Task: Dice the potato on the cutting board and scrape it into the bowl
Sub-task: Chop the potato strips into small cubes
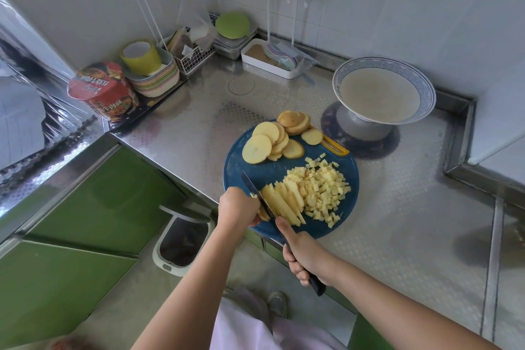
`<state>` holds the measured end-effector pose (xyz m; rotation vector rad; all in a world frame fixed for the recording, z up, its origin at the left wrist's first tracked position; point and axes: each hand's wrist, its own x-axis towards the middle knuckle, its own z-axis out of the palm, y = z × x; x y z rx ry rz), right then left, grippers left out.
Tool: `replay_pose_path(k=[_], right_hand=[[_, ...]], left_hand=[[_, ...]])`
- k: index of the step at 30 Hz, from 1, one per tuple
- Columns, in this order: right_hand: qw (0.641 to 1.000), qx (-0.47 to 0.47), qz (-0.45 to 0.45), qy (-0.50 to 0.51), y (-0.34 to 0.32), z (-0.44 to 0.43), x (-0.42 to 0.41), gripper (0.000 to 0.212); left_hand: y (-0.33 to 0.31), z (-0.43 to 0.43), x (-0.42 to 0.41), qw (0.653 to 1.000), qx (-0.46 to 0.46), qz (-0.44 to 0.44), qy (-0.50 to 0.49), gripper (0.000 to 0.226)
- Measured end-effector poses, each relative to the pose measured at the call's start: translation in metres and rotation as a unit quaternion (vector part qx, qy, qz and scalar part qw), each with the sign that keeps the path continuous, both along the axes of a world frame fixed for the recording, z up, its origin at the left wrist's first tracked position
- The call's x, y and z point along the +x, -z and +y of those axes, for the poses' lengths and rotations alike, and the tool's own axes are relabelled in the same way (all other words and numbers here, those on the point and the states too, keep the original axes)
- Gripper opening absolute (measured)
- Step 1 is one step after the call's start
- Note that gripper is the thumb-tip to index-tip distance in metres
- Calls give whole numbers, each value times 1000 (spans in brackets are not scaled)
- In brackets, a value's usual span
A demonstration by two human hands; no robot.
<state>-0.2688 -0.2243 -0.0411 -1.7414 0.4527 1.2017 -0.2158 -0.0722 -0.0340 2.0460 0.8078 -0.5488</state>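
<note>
A round blue cutting board point(247, 162) lies at the counter's front edge. On its far side sit several round potato slices point(270, 140). A pile of small potato dice point(324, 187) covers its right half, with a fan of potato strips point(284, 202) beside it. My left hand point(238, 206) holds the near end of the strips with curled fingers. My right hand point(304, 256) grips the dark handle of a knife point(255, 189), its blade lying across the strips next to my left fingers. A blue-rimmed white bowl point(383, 88) stands tilted at the back right.
The steel counter point(397, 207) carries a red instant-noodle cup point(103, 91), stacked plates with a yellow cup point(153, 77), a wire basket point(193, 58) and a white tray point(270, 61) along the back. A bin point(181, 239) stands on the floor below the board.
</note>
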Motion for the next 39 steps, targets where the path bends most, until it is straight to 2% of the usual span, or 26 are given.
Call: replay_pose_path(k=[7,15,22,25,27,30,32,34,36,37,39], right_hand=[[995,79,33,47,0,-16,-3,72],[990,125,34,49,-20,-46,-4,70],[985,153,2,75,-39,-63,13,69],[992,100,-63,51,-43,-66,18,68],[983,0,-181,-27,-42,-68,20,67],[903,-181,-345,-179,-39,-74,19,67],[859,-242,-394,-222,-35,-79,17,71],[839,-261,-410,-244,-33,-85,17,73],[834,-262,-413,-255,-33,-87,16,71],[831,-262,-415,-262,-34,-86,16,70],[822,-268,-415,-283,-34,-82,18,74]], left_hand=[[-4,-4,-5,1000,22,-19,0,18],[-3,-6,-8,999,31,-25,-8,18],[1,-20,-21,995,71,-65,-3,42],[2,-33,-22,996,62,-66,-25,55],[1,-46,-23,995,79,-51,-41,71],[-4,-69,-24,994,88,-45,-54,83],[-4,-76,-24,993,80,-44,-80,81],[-2,-74,-23,989,73,-44,-118,76],[-7,-67,-26,980,78,-97,-153,68],[-13,-63,-28,970,96,-160,-156,65],[-27,-53,-26,937,132,-316,-74,60]])
